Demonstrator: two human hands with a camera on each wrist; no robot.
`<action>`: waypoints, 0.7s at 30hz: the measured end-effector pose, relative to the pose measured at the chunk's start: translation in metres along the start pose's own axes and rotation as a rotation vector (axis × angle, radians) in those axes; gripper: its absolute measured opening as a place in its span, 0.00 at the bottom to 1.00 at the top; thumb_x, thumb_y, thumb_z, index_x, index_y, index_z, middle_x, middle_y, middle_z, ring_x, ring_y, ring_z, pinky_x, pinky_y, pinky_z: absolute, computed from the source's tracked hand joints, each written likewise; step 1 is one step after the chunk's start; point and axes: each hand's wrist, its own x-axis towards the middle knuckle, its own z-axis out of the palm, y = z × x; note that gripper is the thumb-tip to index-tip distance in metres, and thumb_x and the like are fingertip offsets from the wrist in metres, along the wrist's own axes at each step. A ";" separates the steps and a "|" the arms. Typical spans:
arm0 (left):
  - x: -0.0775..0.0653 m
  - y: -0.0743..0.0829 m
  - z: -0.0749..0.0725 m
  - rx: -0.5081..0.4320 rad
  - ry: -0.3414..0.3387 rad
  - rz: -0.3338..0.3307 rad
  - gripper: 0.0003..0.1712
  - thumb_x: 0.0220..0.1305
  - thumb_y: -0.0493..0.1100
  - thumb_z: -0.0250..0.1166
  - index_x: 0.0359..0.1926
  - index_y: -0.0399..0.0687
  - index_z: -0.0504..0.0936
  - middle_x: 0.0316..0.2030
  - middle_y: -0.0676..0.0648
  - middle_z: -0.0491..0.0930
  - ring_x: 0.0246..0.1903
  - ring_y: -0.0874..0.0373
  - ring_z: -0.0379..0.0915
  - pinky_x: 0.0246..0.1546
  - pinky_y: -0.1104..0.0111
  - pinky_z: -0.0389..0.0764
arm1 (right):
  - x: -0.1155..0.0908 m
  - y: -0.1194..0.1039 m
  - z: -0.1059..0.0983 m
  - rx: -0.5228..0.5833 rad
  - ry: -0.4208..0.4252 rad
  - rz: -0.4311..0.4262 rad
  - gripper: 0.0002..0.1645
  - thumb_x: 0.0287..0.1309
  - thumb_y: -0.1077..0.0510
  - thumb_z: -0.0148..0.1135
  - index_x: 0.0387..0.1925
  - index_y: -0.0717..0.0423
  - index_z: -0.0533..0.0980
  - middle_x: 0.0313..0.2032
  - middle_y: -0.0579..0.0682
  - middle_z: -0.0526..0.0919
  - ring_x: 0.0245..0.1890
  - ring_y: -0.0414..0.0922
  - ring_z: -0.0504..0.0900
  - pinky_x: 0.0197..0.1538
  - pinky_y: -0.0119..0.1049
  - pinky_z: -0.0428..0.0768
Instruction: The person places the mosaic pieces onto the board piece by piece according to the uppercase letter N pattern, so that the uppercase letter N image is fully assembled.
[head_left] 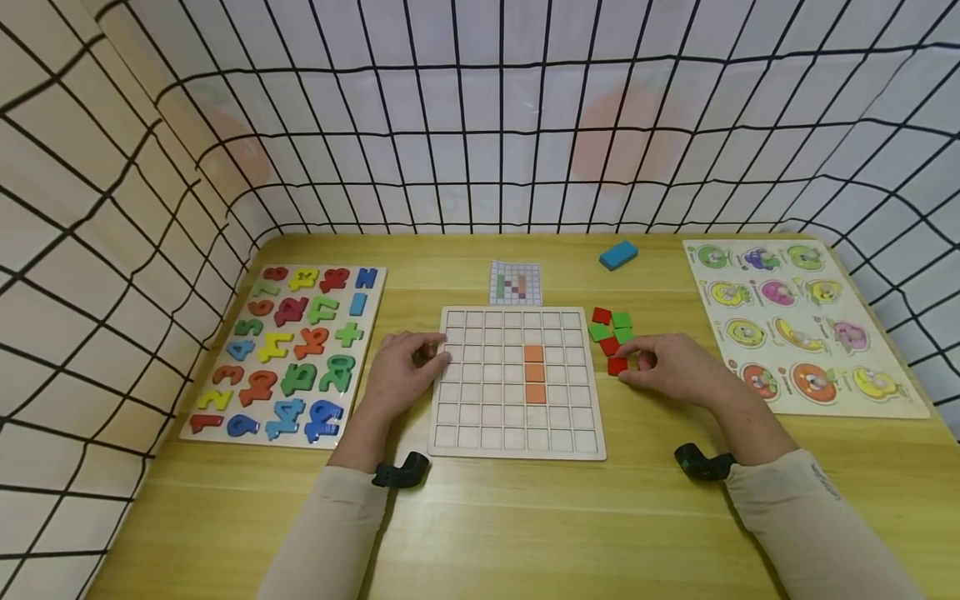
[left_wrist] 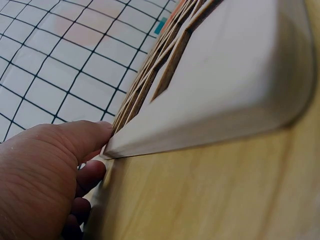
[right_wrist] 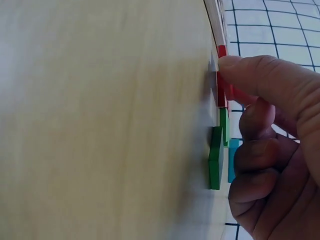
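A wooden grid board (head_left: 516,445) lies flat, with a column of three orange square tiles (head_left: 534,373) in its cells. At the board's left edge, my left hand (head_left: 400,371) holds the rim with thumb and index finger; in the left wrist view, the thumb (left_wrist: 87,137) touches the rim and the other fingers are curled. To the right of the board, my right hand (head_left: 675,367) pinches a red square tile (head_left: 617,366) between thumb and fingertips. Close beside it lie other red tiles (head_left: 602,316) and green tiles (head_left: 622,320), some touching.
A small pattern card (head_left: 515,283) with a coloured grid lies behind the board. Farther right is a blue block (head_left: 618,255). A number puzzle board (head_left: 281,354) sits at left, a fruit picture board (head_left: 806,329) at right. Black netting (head_left: 517,133) borders the table.
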 end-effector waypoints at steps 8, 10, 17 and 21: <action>-0.001 0.001 0.000 0.000 -0.001 -0.007 0.20 0.66 0.50 0.70 0.56 0.50 0.86 0.37 0.47 0.82 0.41 0.51 0.68 0.43 0.63 0.67 | -0.007 -0.011 -0.002 0.048 0.000 0.005 0.19 0.61 0.49 0.71 0.52 0.52 0.83 0.26 0.45 0.75 0.23 0.42 0.69 0.27 0.34 0.65; -0.001 0.001 0.000 0.003 0.001 -0.004 0.20 0.65 0.50 0.70 0.56 0.50 0.86 0.37 0.47 0.82 0.41 0.51 0.68 0.43 0.63 0.67 | -0.009 -0.015 -0.003 0.062 -0.003 0.006 0.20 0.61 0.49 0.71 0.52 0.52 0.83 0.27 0.46 0.75 0.23 0.43 0.70 0.27 0.33 0.65; -0.001 0.001 0.001 0.008 0.004 0.000 0.20 0.66 0.50 0.70 0.56 0.50 0.86 0.37 0.48 0.82 0.41 0.52 0.68 0.43 0.63 0.67 | -0.013 -0.034 0.000 0.070 0.030 -0.050 0.18 0.60 0.50 0.73 0.50 0.51 0.84 0.26 0.45 0.74 0.24 0.42 0.69 0.26 0.32 0.64; 0.000 0.001 0.000 0.007 0.004 -0.002 0.20 0.66 0.50 0.70 0.56 0.50 0.86 0.37 0.47 0.82 0.41 0.52 0.68 0.43 0.63 0.67 | -0.013 -0.046 0.003 0.083 0.019 -0.080 0.18 0.59 0.51 0.74 0.50 0.50 0.84 0.26 0.44 0.74 0.24 0.42 0.69 0.26 0.31 0.64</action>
